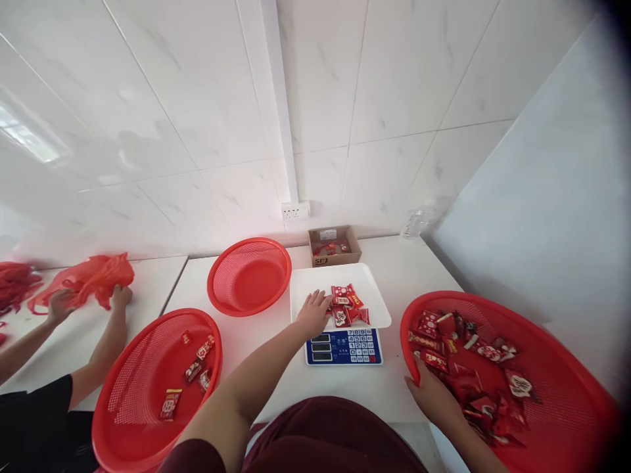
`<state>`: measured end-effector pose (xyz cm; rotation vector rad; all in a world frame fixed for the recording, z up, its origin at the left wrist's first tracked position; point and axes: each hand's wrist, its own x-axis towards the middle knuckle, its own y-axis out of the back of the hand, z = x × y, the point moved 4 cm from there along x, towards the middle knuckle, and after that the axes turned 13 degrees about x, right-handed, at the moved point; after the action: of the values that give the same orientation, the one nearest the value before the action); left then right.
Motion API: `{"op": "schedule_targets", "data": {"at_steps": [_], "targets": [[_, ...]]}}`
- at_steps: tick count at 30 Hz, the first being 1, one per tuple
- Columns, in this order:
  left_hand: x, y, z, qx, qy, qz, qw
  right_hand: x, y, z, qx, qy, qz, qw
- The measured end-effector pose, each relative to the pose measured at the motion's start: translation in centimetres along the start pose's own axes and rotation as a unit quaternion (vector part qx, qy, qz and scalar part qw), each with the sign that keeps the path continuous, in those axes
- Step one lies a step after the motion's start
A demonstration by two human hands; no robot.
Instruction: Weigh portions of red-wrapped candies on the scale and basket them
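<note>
My left hand [314, 314] rests on the white tray [372, 289] of a scale, its fingers at the left edge of a small pile of red wrapped candies [349, 307]. Below the tray shows the blue keypad panel [344, 347] of the scale. At the right, my right hand [428, 389] grips the near left rim of a large red basket [566, 387], its thumb outside the rim. Many red and brown wrapped sweets [488, 351] lie in that basket.
An empty red basket [251, 274] stands left of the scale, and another [133, 368] with several candies sits nearer. Behind the scale is a cardboard box [336, 246]. At far left, another person's hands hold a red plastic bag [98, 272].
</note>
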<state>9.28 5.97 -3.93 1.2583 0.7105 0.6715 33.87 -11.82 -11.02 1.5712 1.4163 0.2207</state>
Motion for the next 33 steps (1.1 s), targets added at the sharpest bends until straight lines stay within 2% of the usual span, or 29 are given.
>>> {"op": "schedule_targets", "data": {"at_steps": [3, 7, 9, 12, 14, 16, 18, 19, 21, 23, 24, 25, 27, 30, 33], "targets": [[1.5, -0.9, 0.7, -0.01, 0.009, -0.004, 1.0, 0.0, 0.0, -0.1, 0.002, 0.017, 0.015, 1.0], [1.3, -0.8, -0.4, -0.018, 0.042, 0.016, 0.999, 0.0, 0.0, -0.1, -0.007, 0.026, 0.02, 0.999], [0.7, 0.1, -1.7, -0.023, 0.071, 0.04, 0.996, 0.1, -0.1, 0.2, -0.004, 0.017, 0.019, 1.0], [-0.7, 2.6, -5.1, -0.02, 0.151, 0.096, 0.984, -0.1, -0.2, 0.4, 0.008, 0.033, 0.041, 0.999], [-1.8, 4.3, -7.5, -0.009, 0.22, 0.137, 0.966, -0.2, 0.2, 0.0, 0.012, 0.074, 0.096, 0.993], [-2.8, 5.5, -8.9, 0.008, 0.268, 0.175, 0.947, -0.4, 0.9, -1.2, 0.011, 0.143, 0.162, 0.976], [-3.1, 5.5, -8.1, 0.024, 0.244, 0.185, 0.952, -0.2, 1.6, -3.3, 0.011, 0.218, 0.201, 0.955], [-3.0, 5.0, -6.8, 0.027, 0.194, 0.169, 0.966, 0.1, 1.8, -4.7, 0.012, 0.252, 0.202, 0.946], [-2.2, 3.2, -2.9, 0.022, 0.038, 0.1, 0.994, 1.0, 1.9, -7.6, 0.012, 0.295, 0.181, 0.938], [-1.6, 1.5, 1.2, 0.017, -0.111, 0.029, 0.993, 2.4, 1.9, -10.5, 0.003, 0.304, 0.145, 0.942], [-1.3, 0.9, 2.6, 0.018, -0.143, 0.007, 0.99, 3.0, 1.8, -11.8, -0.004, 0.304, 0.127, 0.944], [-1.0, 0.5, 3.7, 0.018, -0.157, -0.011, 0.987, 3.6, 1.7, -12.8, -0.011, 0.303, 0.111, 0.946], [-0.2, 0.1, 4.5, 0.015, -0.141, -0.035, 0.989, 4.5, 1.7, -14.4, -0.028, 0.297, 0.084, 0.951], [0.6, 0.1, 3.8, -0.002, -0.109, -0.054, 0.993, 5.2, 1.7, -15.2, -0.052, 0.274, 0.056, 0.959], [0.5, -0.1, 2.5, -0.039, -0.066, -0.043, 0.996, 5.5, 1.9, -15.0, -0.044, 0.251, 0.041, 0.966]]}}
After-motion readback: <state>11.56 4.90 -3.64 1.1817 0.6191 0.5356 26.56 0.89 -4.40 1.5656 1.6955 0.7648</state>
